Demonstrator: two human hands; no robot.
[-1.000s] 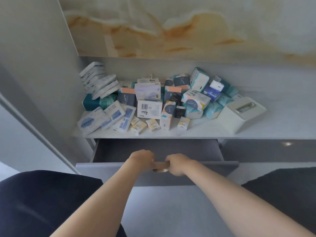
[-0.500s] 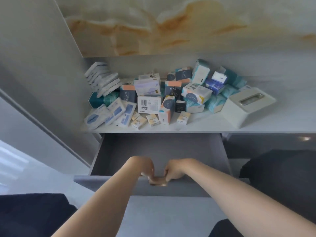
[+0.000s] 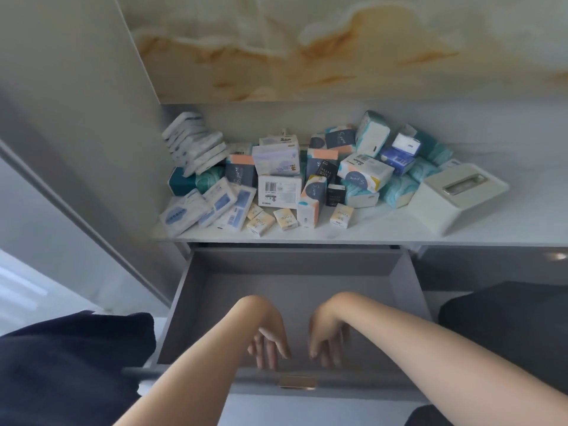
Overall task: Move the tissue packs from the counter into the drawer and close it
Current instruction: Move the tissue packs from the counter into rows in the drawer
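Now the packs: light, soft and a little slick

Both hands hang over the open drawer point(image 3: 295, 290) and hold nothing. The left hand point(image 3: 267, 342) and the right hand point(image 3: 327, 339) droop side by side, fingers loose and pointing down, just above the brass handle point(image 3: 297, 382) at six o'clock.

The tissue packs point(image 3: 278, 158) lie in a jumbled heap on the bench point(image 3: 507, 222), at twelve o'clock from the hands. No pack shows in the drawer, so the carrying has not begun.

They should be light and squashy. Wrapped in glossy film or thin card, they are likely a bit slippery. A firm squeeze would dent them but hardly harm them.

The flat white packs point(image 3: 193, 142), stacked aslant at ten o'clock, probably lift best as a bundle, clasped across the long sides. The small pocket packs point(image 3: 260, 222) along the front edge suit a scoop, several at once. The teal soft packs point(image 3: 396, 195) at one o'clock lean on their neighbours, so pulling a low one may tumble the rest.

A white tissue box point(image 3: 458, 195) sits at two o'clock, just beside the heap.
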